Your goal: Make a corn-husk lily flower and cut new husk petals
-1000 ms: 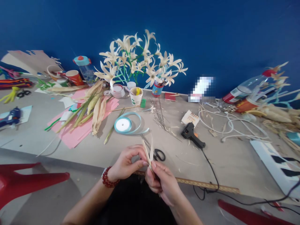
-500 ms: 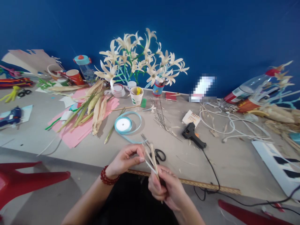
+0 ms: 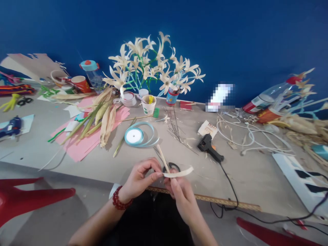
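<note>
**A:** What are the two hands holding?

**B:** The left hand (image 3: 139, 179) and the right hand (image 3: 180, 193) are meeting close together at the near edge of the bench (image 3: 107, 164). Both are pinching the thin husk strips (image 3: 179, 173). The strips are pale, dry and flat. One is curving out toward 3 o'clock and the other is pointing up toward 11 o'clock.

**A:** What is lying around them?

**B:** Black-handled scissors (image 3: 172, 167) are lying just behind the fingers, at 12 o'clock. Toward 11 o'clock a spool of light blue ribbon (image 3: 134, 136) is uncoiling in a glossy loop. At 2 o'clock a black glue gun (image 3: 210, 147) is resting on its side. Long, rough corn husks (image 3: 106, 119) are lying on pink paper (image 3: 82, 145) at 10 o'clock.

**A:** And the containers?

**B:** A paper cup (image 3: 148, 104) is standing farther back at 12 o'clock. Something yellow is showing inside it, but I cannot tell what. Behind it, cream star-shaped flowers (image 3: 153, 68) on green stems are rising against the blue wall.
</note>
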